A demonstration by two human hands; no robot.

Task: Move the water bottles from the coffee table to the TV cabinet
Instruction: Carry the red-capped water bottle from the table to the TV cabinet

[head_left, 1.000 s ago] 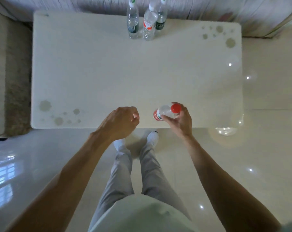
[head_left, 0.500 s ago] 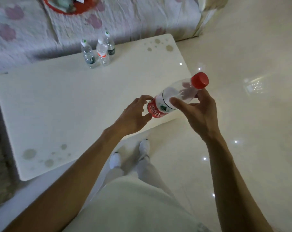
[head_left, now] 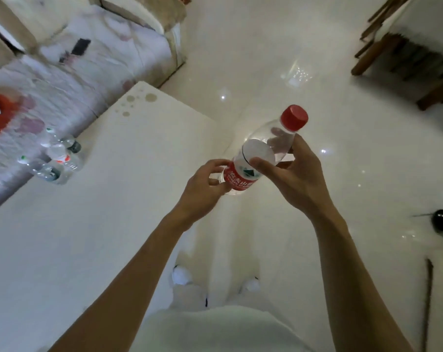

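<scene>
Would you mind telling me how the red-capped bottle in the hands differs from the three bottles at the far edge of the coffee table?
The red-capped bottle is held off the coffee table, tilted, by the left hand at its base and the right hand near its neck; the three bottles stand on the table untouched. It looks sharp, while they are blurred. Its cap is red; at least one of theirs looks green. All are clear plastic.

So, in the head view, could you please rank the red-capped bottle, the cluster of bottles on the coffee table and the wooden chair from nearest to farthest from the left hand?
1. Red-capped bottle: touching the left hand, at its label end.
2. Cluster of bottles: on the coffee table, far to its left.
3. Wooden chair: across the floor, upper right.
</scene>
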